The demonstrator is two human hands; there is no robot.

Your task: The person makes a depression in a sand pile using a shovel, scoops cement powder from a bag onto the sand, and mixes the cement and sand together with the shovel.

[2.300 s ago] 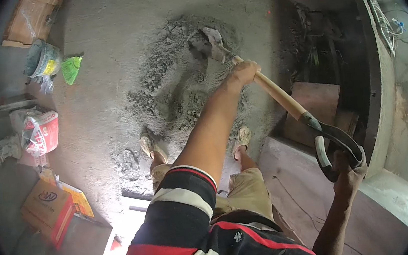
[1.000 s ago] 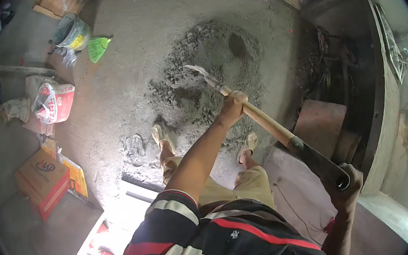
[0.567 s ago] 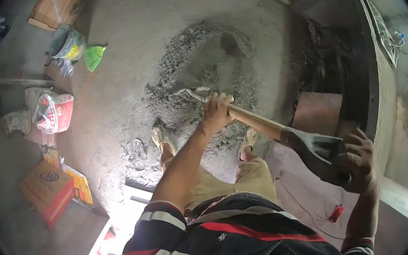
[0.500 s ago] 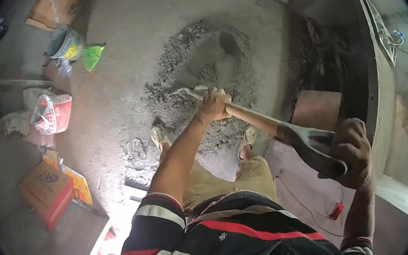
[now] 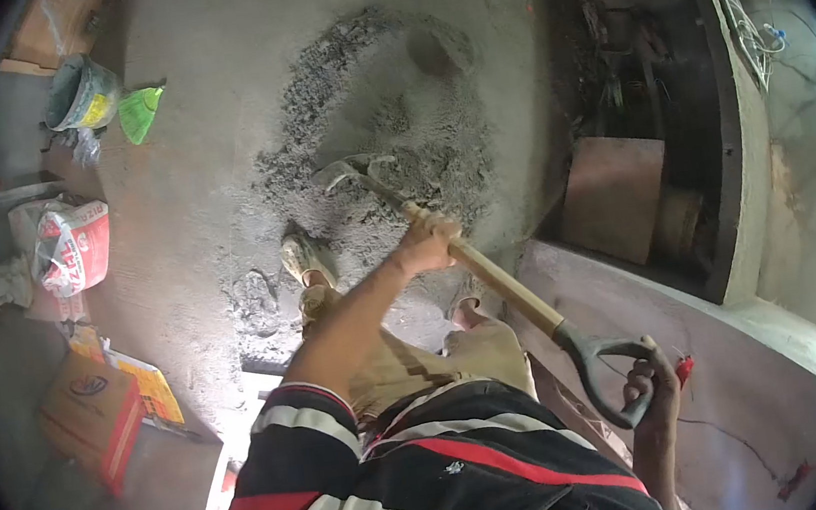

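Observation:
A shovel (image 5: pixel 508 289) with a wooden shaft and a dark D-shaped handle slants across the middle of the view. My left hand (image 5: pixel 429 243) is wrapped round the lower shaft. At the upper end, my right hand (image 5: pixel 652 380) has its fingers closed round the D-handle's grip. The shovel's blade (image 5: pixel 348 169) rests at the near left part of a heap of wet grey mortar (image 5: pixel 391 106); part of its face looks covered by the mix. My left shoe (image 5: pixel 308 256) stands close to the heap's near edge.
At left are a bucket (image 5: pixel 83 94), a green broom head (image 5: pixel 141 114), a red-and-white sack (image 5: pixel 73 248) and a cardboard box (image 5: pixel 92 412). A low wall (image 5: pixel 656 312) runs along the right, beside a dark recess with a board (image 5: pixel 615 196). A thin cable trails lower right.
The D-handle and my right hand have moved down and left, and the shaft is steeper. The blade shows more at the heap's left. My view has shifted, and both hands keep their hold.

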